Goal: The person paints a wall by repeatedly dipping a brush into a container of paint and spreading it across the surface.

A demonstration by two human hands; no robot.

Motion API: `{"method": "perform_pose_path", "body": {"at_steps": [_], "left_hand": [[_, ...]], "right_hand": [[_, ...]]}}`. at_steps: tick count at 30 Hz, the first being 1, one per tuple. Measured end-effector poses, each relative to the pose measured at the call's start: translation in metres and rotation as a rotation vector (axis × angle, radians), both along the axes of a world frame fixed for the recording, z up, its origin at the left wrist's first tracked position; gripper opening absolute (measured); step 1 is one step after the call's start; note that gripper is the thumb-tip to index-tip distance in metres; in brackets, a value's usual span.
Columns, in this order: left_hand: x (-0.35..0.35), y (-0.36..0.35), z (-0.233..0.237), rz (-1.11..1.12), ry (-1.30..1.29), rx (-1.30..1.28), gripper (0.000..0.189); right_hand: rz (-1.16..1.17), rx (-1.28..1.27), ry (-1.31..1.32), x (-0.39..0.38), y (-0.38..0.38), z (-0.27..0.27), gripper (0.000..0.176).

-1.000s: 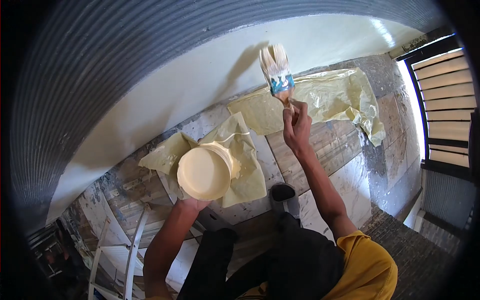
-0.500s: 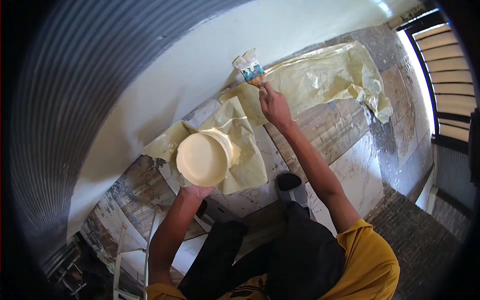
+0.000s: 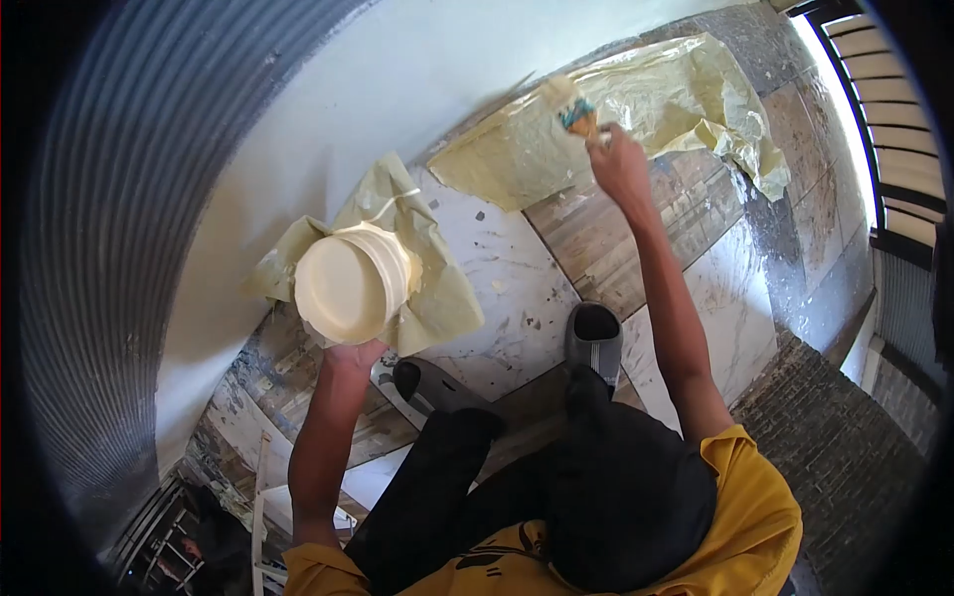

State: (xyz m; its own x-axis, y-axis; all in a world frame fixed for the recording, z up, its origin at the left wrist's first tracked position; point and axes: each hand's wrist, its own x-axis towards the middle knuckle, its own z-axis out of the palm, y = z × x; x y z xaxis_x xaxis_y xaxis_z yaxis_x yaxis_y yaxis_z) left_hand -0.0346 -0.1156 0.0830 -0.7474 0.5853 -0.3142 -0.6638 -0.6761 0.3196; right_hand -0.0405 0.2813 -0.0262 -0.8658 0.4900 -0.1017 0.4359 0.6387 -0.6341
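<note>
My right hand point(image 3: 618, 164) grips a wide paintbrush point(image 3: 576, 117) by its wooden handle. The brush has a blue-marked ferrule and pale, paint-coated bristles, slightly blurred, and is above a long yellowish plastic sheet point(image 3: 686, 89). At the left, a cream-coloured bucket point(image 3: 343, 293) with pale paint inside is tilted toward me. My left hand point(image 3: 356, 355) is at its near edge and holds it; most of its fingers are hidden behind the bucket. A smaller yellowish sheet point(image 3: 437, 288) hangs around and beneath the bucket.
A white wall point(image 3: 368, 109) runs along the far side, with a grey corrugated surface point(image 3: 149, 199) at the left. The tiled floor point(image 3: 497, 258) is spattered. My sandals point(image 3: 594, 338) are on it. A metal frame point(image 3: 260, 497) stands lower left, and a slatted gate point(image 3: 889, 109) upper right.
The bucket and the smaller sheet have moved left with my left hand, uncovering more white tile. My right hand has carried the brush rightward, away from the wall. The view has shifted slightly.
</note>
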Motion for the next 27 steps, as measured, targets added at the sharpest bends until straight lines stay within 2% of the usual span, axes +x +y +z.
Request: {"method": "perform_pose_path", "body": {"at_steps": [1, 3, 8, 12, 16, 19, 24, 27], "left_hand": [[0.003, -0.001, 0.002, 0.014, -0.017, -0.034, 0.062], [0.006, -0.002, 0.006, 0.031, -0.027, -0.068, 0.062], [0.020, 0.006, 0.016, -0.028, 0.092, 0.070, 0.060], [0.034, -0.001, 0.011, 0.044, 0.048, 0.045, 0.061], [0.052, -0.017, 0.009, 0.081, 0.011, -0.006, 0.062], [0.066, -0.020, 0.019, 0.118, -0.012, -0.065, 0.062], [0.082, -0.020, 0.025, 0.170, -0.004, -0.118, 0.061], [0.090, -0.022, 0.024, 0.173, -0.005, -0.145, 0.061]], "right_hand": [[-0.005, -0.002, -0.003, -0.007, 0.009, -0.003, 0.031], [-0.073, 0.216, -0.011, -0.029, 0.021, -0.006, 0.027], [-0.021, 0.240, -0.066, -0.056, 0.002, -0.001, 0.025], [0.173, 0.109, 0.008, -0.057, -0.056, -0.023, 0.023], [0.205, 0.039, 0.118, -0.049, -0.096, -0.022, 0.024], [0.146, -0.276, 0.217, -0.039, -0.106, 0.014, 0.027], [0.163, -0.364, 0.285, -0.026, -0.116, 0.075, 0.029], [0.155, -0.521, 0.398, -0.010, -0.121, 0.102, 0.034]]}}
